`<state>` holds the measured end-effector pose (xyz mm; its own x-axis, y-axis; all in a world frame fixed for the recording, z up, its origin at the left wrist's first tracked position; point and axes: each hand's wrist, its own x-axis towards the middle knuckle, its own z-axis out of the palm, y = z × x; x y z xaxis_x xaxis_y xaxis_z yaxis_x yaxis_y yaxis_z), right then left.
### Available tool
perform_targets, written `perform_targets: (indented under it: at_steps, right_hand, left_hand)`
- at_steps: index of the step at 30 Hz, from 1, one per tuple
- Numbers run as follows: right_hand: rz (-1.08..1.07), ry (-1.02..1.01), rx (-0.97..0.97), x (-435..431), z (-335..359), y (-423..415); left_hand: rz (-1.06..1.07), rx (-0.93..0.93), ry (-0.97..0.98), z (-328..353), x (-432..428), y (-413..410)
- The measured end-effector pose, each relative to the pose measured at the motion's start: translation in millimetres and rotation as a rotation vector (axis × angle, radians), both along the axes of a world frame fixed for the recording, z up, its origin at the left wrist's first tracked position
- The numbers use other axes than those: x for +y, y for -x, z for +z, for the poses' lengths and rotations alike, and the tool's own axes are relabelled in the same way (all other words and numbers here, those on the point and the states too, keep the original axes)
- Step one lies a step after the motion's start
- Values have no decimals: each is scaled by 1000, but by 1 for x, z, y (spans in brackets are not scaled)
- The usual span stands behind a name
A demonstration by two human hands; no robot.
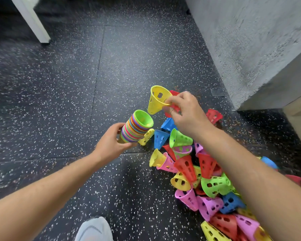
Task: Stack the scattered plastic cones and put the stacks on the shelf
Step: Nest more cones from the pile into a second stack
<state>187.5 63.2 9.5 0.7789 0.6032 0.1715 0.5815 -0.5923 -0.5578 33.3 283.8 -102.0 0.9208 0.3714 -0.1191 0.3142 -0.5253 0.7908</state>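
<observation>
My left hand [111,143] grips a thick stack of nested cones [137,126] in many colours, tilted with a green cone's open mouth facing up and right. My right hand [186,112] pinches the rim of a yellow cone [157,100], held with its narrow end down just above and right of the stack; a red cone [175,106] sits partly hidden under the same fingers. A pile of loose cones [198,180] in red, blue, green, pink and yellow lies on the floor under my right forearm.
The dark speckled rubber floor [76,93] stretches left and ahead. A grey concrete wall [250,40] rises at the right, with a wooden edge [299,108] below it. A white post [31,20] stands at top left. My shoe [94,230] shows at the bottom.
</observation>
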Motion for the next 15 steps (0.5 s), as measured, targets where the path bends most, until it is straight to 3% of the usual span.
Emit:
perform_targets:
  at_steps: [11, 15]
  right_hand:
    - [112, 105, 90, -15, 0, 103]
    - [22, -14, 6, -25, -1, 114]
  left_hand:
    - [26, -70, 81, 12, -29, 74]
    - [28, -68, 106, 7, -34, 88]
